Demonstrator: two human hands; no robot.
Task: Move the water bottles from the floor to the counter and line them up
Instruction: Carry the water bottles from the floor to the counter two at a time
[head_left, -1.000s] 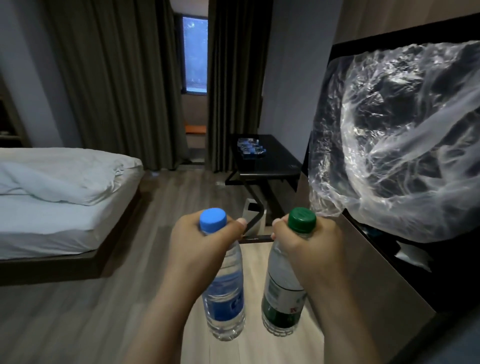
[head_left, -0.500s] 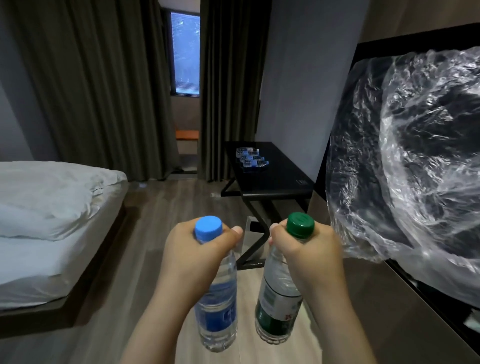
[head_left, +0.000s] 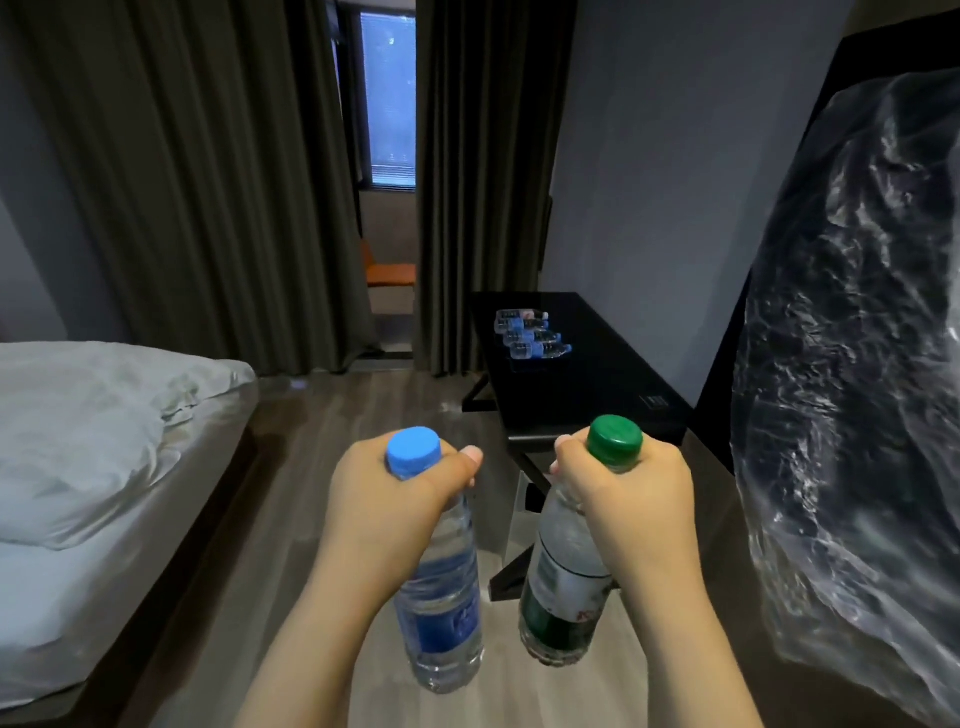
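- Both hands are still carrying their bottles forward, and the black counter (head_left: 597, 400) is drawing nearer than half a second ago, while the bed (head_left: 104, 441) is sliding off to the left.
- The left hand (head_left: 384, 499) is gripping the blue-capped bottle (head_left: 441, 613) around its neck, thumb curling just under the cap; the right hand (head_left: 634, 499) is clasping the green-capped bottle (head_left: 561, 587) the same way.
- Both are hanging roughly upright above the wooden floor (head_left: 322, 415), side by side and not touching.
- Several bottles (head_left: 530, 335) are lying on their sides, close together, on the far part of the counter.
- This is looking like the carrying stretch, with placing yet to come.
- Keeping the grip high on the stiff necks is probably wise, since the thin clear walls would likely be flexing under a squeeze.
- Passing the crinkled plastic sheet (head_left: 852, 364) on the right is calling for a little clearance.
- The counter top is looking smooth and glossy, so round bottles laid down there may be rolling; easing each one against its neighbour should be keeping the row tidy.
- Caps are ridged and hard; the labels are thin film, blue on one, green and white on the other.
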